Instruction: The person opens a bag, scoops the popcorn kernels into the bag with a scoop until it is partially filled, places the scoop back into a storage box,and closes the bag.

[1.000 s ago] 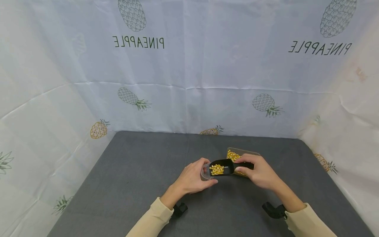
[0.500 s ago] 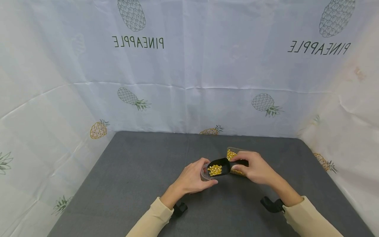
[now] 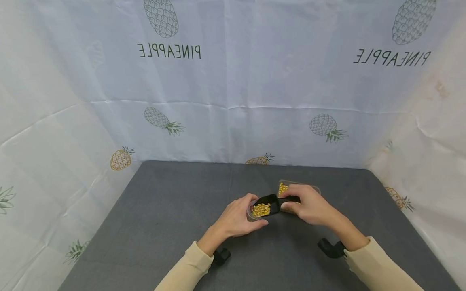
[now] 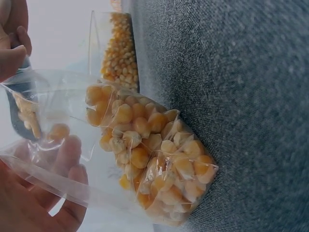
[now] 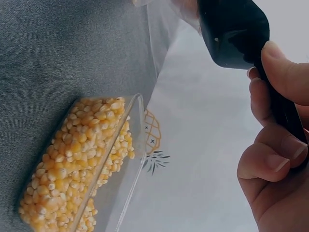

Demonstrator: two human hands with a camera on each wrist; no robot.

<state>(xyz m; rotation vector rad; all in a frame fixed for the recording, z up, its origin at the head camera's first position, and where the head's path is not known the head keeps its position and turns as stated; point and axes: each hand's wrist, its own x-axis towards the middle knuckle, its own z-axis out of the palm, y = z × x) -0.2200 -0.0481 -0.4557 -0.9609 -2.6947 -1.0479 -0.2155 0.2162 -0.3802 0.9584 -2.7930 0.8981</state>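
A clear plastic bag (image 4: 111, 203) stands on the table, its lower part filled with corn kernels (image 4: 140, 157). My left hand (image 3: 238, 218) curves round the bag's upper part, thumb on the near side and fingers on the far side. Between thumb and fingers, my right hand (image 3: 309, 206) grips the handle of a black scoop (image 5: 236, 34). Its front end lies over the bag's mouth, tilted down to the left, with yellow kernels (image 3: 260, 209) gathered toward the lip. In the left wrist view, a kernel (image 4: 59, 131) shows just below the scoop's tip.
Behind the right hand stands a clear box (image 5: 108, 154) of corn kernels, partly hidden by that hand in the head view. Dark grey cloth covers the table (image 3: 182, 202). A pineapple-print curtain (image 3: 233, 81) hangs along the back and sides.
My right hand has brought the scoop leftward over the bag and tipped it further. The kernels have slid toward its lip. My left hand and the bag have stayed in place.
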